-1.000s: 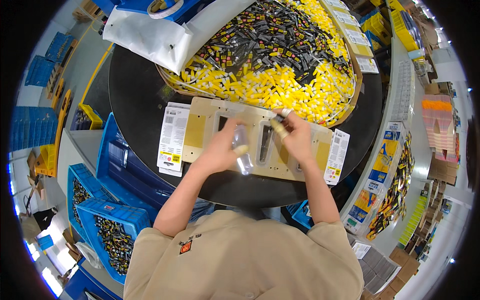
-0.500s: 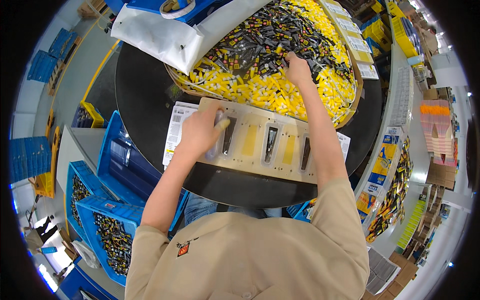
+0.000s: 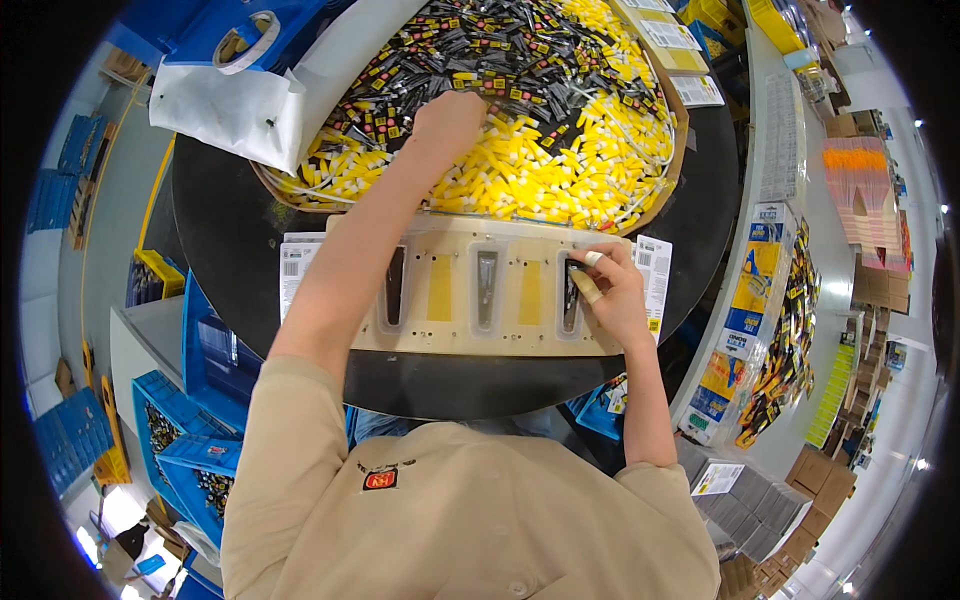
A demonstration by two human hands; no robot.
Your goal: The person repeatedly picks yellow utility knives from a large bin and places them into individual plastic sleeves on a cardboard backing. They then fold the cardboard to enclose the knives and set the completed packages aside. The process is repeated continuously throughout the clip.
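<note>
My left hand (image 3: 450, 122) is down on the heap of small black tubes (image 3: 395, 97), its fingers curled and mostly hidden beneath the back of the hand. What it grips cannot be made out. My right hand (image 3: 614, 292), with pale coverings on thumb and forefinger, pinches a black tube (image 3: 571, 285) at the rightmost clear plastic blister. That blister sits in a beige fixture plate (image 3: 450, 343). Another clear blister (image 3: 393, 310) with a dark piece inside sits at the plate's left, partly beside my left forearm. The middle blister (image 3: 486, 285) looks greyish inside.
Yellow-and-white caps (image 3: 560, 185) surround the tubes in a wide tray behind the plate. Printed cards (image 3: 652, 270) lie at both plate ends on the round black table (image 3: 700, 215). A white bag (image 3: 230, 110) and tape roll (image 3: 247, 42) are far left. Blue crates (image 3: 215, 345) stand lower left.
My left hand has left the plate's left blister and reached into the heap. My right hand has come back from the heap to the rightmost blister. The whole view has shifted.
</note>
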